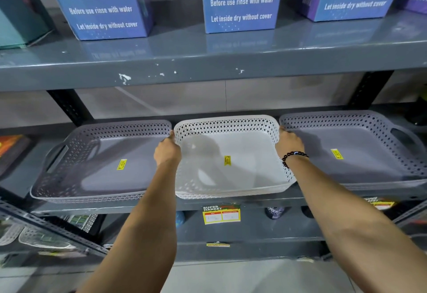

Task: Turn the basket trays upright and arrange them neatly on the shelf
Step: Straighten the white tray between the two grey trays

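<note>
Our left hand [167, 151] and right hand [287, 142] grasp the perforated white tray [231, 151], wedged upright between two grey trays [101, 160] on the shelf [254, 200].

Grey metal shelving [208, 70], chipped paint; pale wall [161, 100] behind; grey floor [254, 276].

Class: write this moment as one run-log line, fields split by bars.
left hand on white perforated plastic basket tray left wall | right hand on right wall | tray upright, between two grey perforated trays
</note>
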`<state>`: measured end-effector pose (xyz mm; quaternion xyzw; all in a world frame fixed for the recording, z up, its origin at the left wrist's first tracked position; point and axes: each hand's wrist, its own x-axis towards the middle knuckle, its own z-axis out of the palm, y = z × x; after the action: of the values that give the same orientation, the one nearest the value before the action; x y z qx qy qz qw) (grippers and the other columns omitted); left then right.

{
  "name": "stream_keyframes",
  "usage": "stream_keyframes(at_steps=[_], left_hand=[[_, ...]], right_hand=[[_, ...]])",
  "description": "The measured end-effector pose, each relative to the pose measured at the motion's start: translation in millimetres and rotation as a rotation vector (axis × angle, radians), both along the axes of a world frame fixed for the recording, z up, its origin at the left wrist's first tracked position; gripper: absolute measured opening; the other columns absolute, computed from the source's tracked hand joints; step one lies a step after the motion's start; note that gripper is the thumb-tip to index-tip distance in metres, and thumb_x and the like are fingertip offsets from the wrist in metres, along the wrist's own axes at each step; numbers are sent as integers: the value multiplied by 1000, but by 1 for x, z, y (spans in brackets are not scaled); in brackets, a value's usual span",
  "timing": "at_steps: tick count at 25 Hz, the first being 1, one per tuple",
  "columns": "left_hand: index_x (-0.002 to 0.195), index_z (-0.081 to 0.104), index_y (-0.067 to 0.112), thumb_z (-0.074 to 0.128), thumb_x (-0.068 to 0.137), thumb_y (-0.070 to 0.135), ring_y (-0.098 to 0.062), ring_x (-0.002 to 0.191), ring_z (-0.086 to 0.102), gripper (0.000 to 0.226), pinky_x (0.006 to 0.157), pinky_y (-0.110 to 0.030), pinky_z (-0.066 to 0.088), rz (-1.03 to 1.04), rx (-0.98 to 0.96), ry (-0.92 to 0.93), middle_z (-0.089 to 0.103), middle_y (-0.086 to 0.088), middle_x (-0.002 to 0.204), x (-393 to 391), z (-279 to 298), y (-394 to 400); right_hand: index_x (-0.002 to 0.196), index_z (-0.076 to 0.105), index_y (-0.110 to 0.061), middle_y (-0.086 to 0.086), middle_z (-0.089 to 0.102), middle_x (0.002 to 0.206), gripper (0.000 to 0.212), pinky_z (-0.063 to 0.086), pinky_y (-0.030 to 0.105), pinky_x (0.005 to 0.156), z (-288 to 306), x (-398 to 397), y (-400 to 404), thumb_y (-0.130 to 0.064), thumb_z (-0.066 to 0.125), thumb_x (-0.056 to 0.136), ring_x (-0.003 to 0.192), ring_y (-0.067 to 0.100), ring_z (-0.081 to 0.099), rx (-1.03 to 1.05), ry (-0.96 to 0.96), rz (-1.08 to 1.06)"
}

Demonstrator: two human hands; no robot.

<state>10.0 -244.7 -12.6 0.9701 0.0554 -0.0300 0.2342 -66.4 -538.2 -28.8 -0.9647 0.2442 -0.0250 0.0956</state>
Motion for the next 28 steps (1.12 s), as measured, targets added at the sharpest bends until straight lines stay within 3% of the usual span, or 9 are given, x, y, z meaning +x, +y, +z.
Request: stream_keyframes(at_steps=[7, 20, 25, 28], left_hand=[[148, 31, 28, 33, 94, 0, -36, 111, 59, 60, 86, -39, 50, 15, -6, -5, 61, -18, 127, -2, -1, 1], [148, 30, 28, 32, 94, 0, -37, 107, 60, 61, 77, -37, 47, -3, 20, -12, 62, -18, 124, -2, -5, 1], [149, 27, 27, 29, 101, 12, -37, 106, 60, 50, 79, -40, 49, -25, 61, -53, 62, -20, 122, -2, -5, 4], [145, 36, 20, 31, 102, 18, -37, 105, 61, 43, 81, -41, 50, -28, 70, -83, 63, -22, 118, -2, -4, 5]], right_hand=[[143, 32, -1, 27, 64, 113, 54, 55, 43, 79, 1, -3, 1, 4, 41, 90, 99, 38, 66, 1, 2, -1], [143, 30, -1, 27, 63, 114, 54, 55, 41, 78, 1, -6, 2, 5, 40, 90, 100, 38, 65, -17, 15, 3], [145, 27, -5, 26, 65, 113, 57, 55, 43, 80, 1, -6, 1, 5, 39, 91, 99, 38, 66, -3, 22, -8], [147, 24, -8, 25, 65, 112, 59, 55, 43, 81, 2, -8, 1, 5, 38, 92, 99, 37, 66, 17, 29, -11]])
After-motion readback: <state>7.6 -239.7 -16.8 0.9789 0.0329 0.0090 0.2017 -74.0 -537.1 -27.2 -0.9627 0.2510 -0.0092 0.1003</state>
